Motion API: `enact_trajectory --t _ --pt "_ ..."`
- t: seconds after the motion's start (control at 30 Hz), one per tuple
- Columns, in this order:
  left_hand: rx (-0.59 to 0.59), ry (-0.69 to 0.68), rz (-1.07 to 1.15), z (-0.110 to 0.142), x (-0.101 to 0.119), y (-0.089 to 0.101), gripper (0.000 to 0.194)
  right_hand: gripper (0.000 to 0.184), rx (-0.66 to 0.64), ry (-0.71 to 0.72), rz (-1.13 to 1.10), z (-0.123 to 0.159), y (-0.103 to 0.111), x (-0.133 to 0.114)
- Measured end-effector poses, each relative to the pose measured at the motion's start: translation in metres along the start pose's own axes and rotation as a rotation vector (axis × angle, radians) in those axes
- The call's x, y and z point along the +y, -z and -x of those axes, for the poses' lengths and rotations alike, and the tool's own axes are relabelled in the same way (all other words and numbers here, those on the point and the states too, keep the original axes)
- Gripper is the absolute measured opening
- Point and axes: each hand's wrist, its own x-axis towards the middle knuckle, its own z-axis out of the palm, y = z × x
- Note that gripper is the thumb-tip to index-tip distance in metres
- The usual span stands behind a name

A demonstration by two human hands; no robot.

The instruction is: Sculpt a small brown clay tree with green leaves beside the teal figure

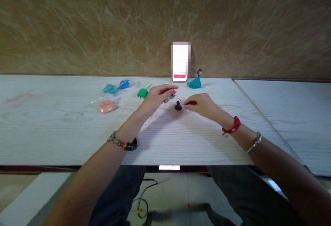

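Note:
A thin stick [179,98] slants between my two hands, above the table. Its upper end is pinched between the thumb and fingers of my left hand [159,95]. The lower end meets the fingertips of my right hand [201,104], which are pressed together; what they hold is too small to make out. Just below the stick, a small dark brown clay piece [178,106] with a round knob on a wide base stands upright on the table. Behind my right hand is a small figurine [195,82] in a teal dress.
On the white wooden table [77,133], to the left, lie bags of peach clay [107,106], light blue clay [110,88], blue clay [124,84] and green clay [142,93]. A lit phone [179,62] leans on the marbled wall at the back.

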Motion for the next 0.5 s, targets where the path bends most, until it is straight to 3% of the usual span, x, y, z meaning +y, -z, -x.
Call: enact_trajectory --t 0.2,0.37,0.5 --pt "0.008 0.02 -0.033 -0.001 -0.002 0.0 0.014 0.013 -0.171 -0.114 -0.467 -0.003 0.011 0.007" --pt "-0.035 -0.018 -0.074 -0.002 -0.005 -0.001 0.009 0.025 -0.115 -0.201 -0.822 -0.004 0.009 0.01" --pt "-0.071 -0.005 -0.023 -0.001 -0.007 -0.001 0.012 0.025 -0.071 -0.226 -0.83 -0.003 0.005 0.01"
